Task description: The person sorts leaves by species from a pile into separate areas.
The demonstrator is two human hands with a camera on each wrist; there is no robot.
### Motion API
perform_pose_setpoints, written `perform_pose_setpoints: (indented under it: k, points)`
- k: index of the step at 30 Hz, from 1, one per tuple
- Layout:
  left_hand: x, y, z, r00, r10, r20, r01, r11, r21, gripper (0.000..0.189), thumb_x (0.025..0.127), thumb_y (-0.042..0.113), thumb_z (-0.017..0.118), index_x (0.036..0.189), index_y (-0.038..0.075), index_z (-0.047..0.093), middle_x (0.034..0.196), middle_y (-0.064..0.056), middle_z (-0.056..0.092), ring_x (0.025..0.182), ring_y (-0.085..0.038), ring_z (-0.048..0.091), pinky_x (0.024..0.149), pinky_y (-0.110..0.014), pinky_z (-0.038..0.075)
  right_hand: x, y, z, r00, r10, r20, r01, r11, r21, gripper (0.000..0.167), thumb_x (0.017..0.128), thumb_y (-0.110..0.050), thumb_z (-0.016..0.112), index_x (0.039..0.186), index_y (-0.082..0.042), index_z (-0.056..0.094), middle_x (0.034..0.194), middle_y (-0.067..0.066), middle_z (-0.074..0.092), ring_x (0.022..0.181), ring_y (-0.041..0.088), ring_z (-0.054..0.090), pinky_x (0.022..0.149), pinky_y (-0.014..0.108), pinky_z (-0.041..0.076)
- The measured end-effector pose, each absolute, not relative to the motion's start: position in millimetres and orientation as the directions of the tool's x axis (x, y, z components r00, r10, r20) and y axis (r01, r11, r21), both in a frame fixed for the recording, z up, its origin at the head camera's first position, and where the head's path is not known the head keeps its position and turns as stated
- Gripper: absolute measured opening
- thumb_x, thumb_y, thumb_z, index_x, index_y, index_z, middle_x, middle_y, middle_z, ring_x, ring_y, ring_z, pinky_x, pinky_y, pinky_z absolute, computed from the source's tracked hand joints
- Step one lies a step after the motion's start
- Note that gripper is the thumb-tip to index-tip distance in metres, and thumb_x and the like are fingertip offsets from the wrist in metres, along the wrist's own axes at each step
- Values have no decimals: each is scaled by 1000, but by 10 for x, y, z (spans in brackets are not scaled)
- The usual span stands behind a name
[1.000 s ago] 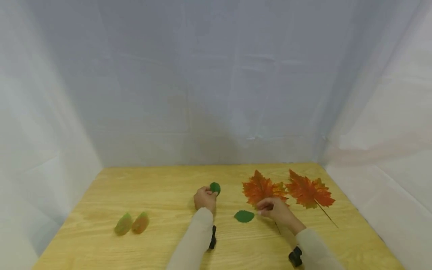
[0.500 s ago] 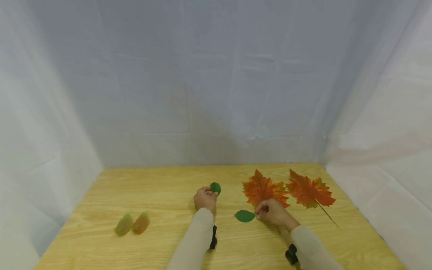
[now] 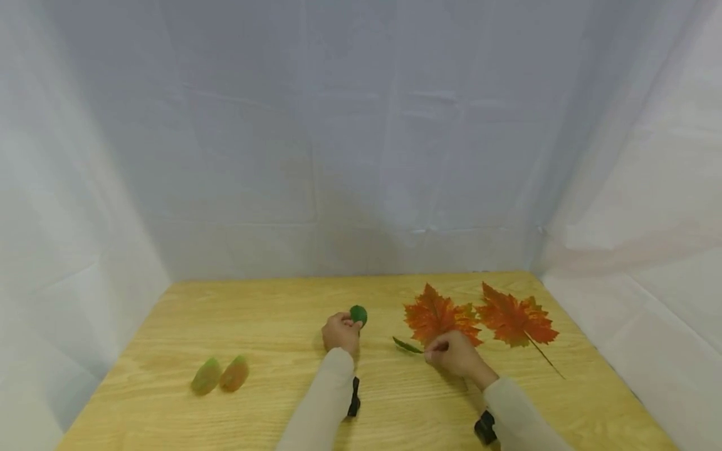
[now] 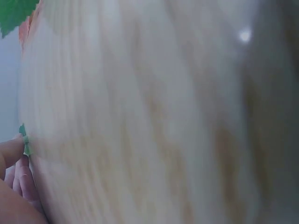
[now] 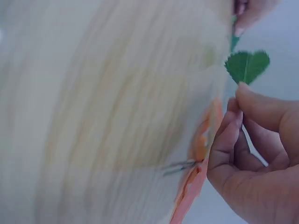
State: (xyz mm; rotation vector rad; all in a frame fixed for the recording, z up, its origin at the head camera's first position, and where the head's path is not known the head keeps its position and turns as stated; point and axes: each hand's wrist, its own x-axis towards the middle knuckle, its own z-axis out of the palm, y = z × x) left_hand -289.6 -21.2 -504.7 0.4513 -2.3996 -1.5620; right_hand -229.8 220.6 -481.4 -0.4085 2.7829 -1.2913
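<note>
Near the middle of the table my left hand [image 3: 341, 332] pinches a small green leaf [image 3: 358, 315] between thumb and fingers. In the left wrist view only a green sliver of that leaf [image 4: 25, 140] shows at the fingertips. To the right, my right hand [image 3: 455, 356] pinches a second green leaf [image 3: 407, 345] by its base end, tilted up off the table. The right wrist view has this toothed leaf [image 5: 247, 66] standing above thumb and forefinger. Just behind the right hand lies an orange-red maple leaf [image 3: 433, 316], its lower part partly covered by the hand.
Another orange-red maple leaf [image 3: 514, 316] with a long dark stem lies at the right. Two oval leaves, one greenish [image 3: 207, 377] and one brownish orange [image 3: 234, 374], lie side by side at the left. White cloth [image 3: 361, 156] encloses the wooden table [image 3: 271, 407].
My right hand reached the second green leaf, took its base end and lifted it from lying flat to tilted. My left hand has stayed in place with its leaf.
</note>
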Motion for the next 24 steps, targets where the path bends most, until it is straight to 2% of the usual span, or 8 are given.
perform_pose_setpoints:
  k: [4,7,13,19,24]
  points:
    - [-2891,-217,-5027,-924,-382,22,-135,379,915,25,81,9,77,102,0,71,82,-7,69,76,-22,66,70,-38,55,-2239,2138,-4749,-992,-127,0,-70,547,-834,11,87,-12,70,94,-4,74,92,4,69,81,16,62,70,33,53]
    - [-2884,-218,-5014,-924,-382,10,-145,375,916,26,81,10,77,104,0,71,84,-8,69,78,-23,66,72,-40,55,-2221,2082,-4724,-996,-76,-42,-4,513,-858,15,87,-15,71,97,-4,74,94,4,69,84,17,62,73,36,53]
    - [-2884,-207,-5046,-932,-364,4,-143,376,916,27,81,9,77,106,0,70,85,-8,69,80,-23,66,73,-41,55,-2193,1974,-4746,-996,-64,-58,21,472,-881,18,86,-14,72,96,1,73,93,8,70,83,17,63,70,32,53]
    - [-2931,-225,-5111,-932,-361,13,-133,377,916,26,81,10,77,105,1,71,84,-7,69,78,-22,65,72,-39,55,-2134,1800,-4835,-998,-49,-49,27,371,-928,17,85,-5,71,93,9,71,93,15,71,79,14,61,66,28,51]
    - [-2929,-227,-5092,-935,-354,7,-136,376,917,27,82,11,76,106,1,70,85,-7,69,80,-22,66,73,-39,55,-2108,1634,-4913,-998,2,-57,54,356,-933,12,84,-6,71,86,6,72,72,6,67,65,11,55,59,26,47]
